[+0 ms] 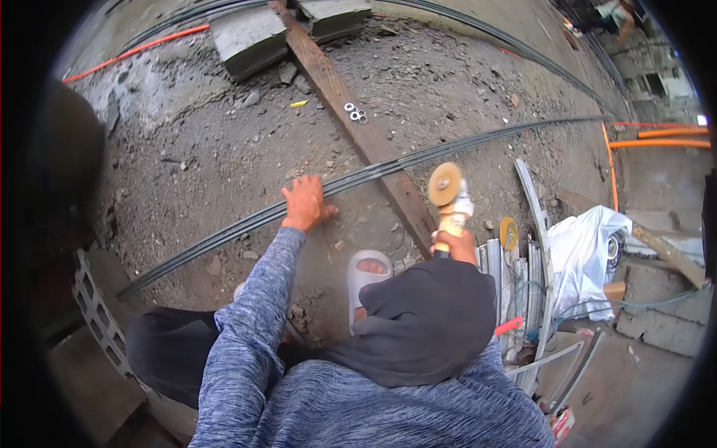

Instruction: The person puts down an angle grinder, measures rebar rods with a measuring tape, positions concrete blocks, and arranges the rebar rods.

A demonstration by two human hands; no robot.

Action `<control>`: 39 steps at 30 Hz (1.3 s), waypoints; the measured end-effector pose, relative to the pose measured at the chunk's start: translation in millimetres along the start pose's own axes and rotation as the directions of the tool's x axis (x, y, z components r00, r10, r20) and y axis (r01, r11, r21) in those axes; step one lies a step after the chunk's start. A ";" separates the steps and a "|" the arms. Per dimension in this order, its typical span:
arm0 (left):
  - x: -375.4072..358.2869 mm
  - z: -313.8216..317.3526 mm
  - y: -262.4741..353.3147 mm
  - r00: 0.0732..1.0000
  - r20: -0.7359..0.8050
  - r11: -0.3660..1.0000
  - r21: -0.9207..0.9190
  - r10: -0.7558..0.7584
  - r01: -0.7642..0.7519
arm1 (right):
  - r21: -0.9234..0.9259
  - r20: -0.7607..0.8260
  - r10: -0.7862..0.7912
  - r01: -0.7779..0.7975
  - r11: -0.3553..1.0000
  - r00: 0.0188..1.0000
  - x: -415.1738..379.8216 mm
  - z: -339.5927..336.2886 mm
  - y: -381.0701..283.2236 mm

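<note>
My left hand (305, 203) presses flat on a bundle of long dark steel bars (224, 233) that run across the dirt ground. My right hand (455, 245) grips the handle of an angle grinder (449, 196), its round disc held just above the bars where they cross a wooden plank (358, 127). My foot in a white slipper (366, 275) stands on the ground between the hands, and my dark-clad knee hides part of the right forearm.
Three small metal washers (356, 113) lie on the plank. Concrete blocks (250, 39) sit at its far end. Metal strips, a spare disc (508, 233) and a white plastic bag (586, 252) lie at the right. Orange conduit (657, 138) and more bars run farther off.
</note>
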State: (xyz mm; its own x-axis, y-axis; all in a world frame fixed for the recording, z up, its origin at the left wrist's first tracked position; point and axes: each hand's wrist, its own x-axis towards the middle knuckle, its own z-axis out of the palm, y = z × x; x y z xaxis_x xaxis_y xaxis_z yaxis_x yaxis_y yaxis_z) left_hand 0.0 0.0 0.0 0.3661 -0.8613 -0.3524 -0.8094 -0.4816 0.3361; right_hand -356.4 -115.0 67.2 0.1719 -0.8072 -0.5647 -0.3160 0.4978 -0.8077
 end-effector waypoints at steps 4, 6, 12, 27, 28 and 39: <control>-5.0 -6.4 59.0 0.910 -0.362 0.963 -0.094 0.203 -0.252 | 0.401 -0.077 -0.030 0.059 0.914 0.997 19.0 -5.5 -30.3; -21.3 -9.7 118.4 0.914 -0.301 0.900 -0.259 0.270 -0.351 | 0.521 -0.133 -0.061 0.122 0.845 0.989 24.3 -17.5 -58.7; -51.4 -40.7 216.2 0.921 -0.036 0.604 -0.745 0.389 -0.285 | 0.748 -0.238 -0.064 0.225 0.624 0.969 51.1 -12.1 -100.9; -14.8 4.9 197.5 0.922 0.180 0.788 -0.590 0.342 -0.177 | 0.774 -0.399 0.092 0.282 0.567 0.912 51.4 14.7 -53.7; -16.5 3.1 198.3 0.926 0.185 0.825 -0.533 0.329 -0.186 | 0.777 -0.407 0.092 0.291 0.559 0.909 51.9 16.7 -51.4; -30.4 -22.9 220.1 0.907 0.299 0.909 -0.380 0.298 -0.173 | 0.805 -0.380 0.061 0.298 0.513 0.923 46.1 13.4 -34.8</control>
State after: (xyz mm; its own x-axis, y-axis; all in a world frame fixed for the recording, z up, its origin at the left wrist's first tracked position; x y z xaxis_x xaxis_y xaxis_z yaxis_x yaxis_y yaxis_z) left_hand -178.7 -83.5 104.7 -0.0466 -0.8759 -0.4803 -0.6242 -0.3499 0.6985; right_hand -325.0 -165.3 66.9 -0.2155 -0.8351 -0.5061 0.6403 0.2705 -0.7189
